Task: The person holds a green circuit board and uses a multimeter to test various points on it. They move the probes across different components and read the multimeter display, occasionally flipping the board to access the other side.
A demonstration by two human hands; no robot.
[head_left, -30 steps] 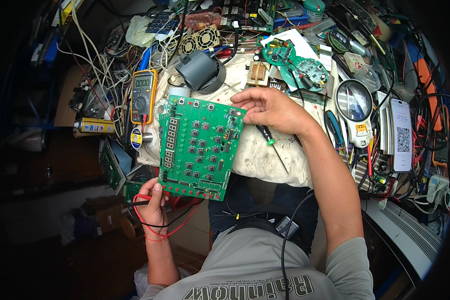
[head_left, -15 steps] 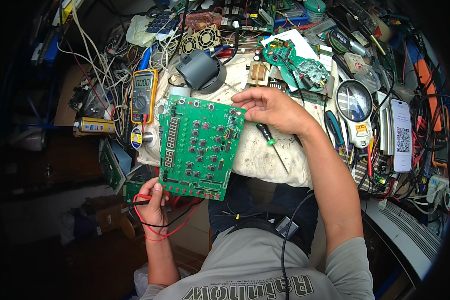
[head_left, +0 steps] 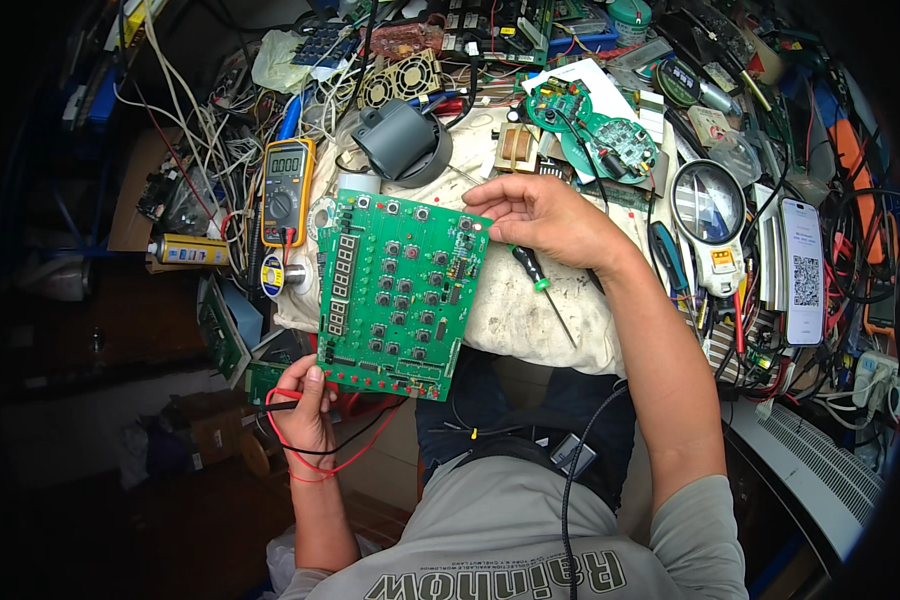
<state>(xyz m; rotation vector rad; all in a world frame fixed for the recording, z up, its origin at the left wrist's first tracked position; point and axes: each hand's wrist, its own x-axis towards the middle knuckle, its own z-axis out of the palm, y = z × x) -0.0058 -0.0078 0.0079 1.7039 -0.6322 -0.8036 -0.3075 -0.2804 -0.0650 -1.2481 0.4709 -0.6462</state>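
Note:
A green circuit board (head_left: 400,300), with rows of black push buttons and a strip of digit displays along its left side, is held up between both hands, slightly tilted. My left hand (head_left: 308,405) pinches its lower left corner, and red and black test leads (head_left: 282,400) pass through that same hand. At the upper right corner, my right hand (head_left: 530,215) grips the edge between thumb and fingers. Right of the board, a screwdriver (head_left: 542,285) with a black and green handle lies on the pale cloth (head_left: 500,325).
A yellow multimeter (head_left: 288,190) and a solder spool (head_left: 275,275) stand left of the board. Beyond it sits a dark grey round housing (head_left: 400,145). Round green boards (head_left: 610,145), a magnifier (head_left: 710,205) and a phone (head_left: 803,270) lie to the right. Cables and parts crowd the bench.

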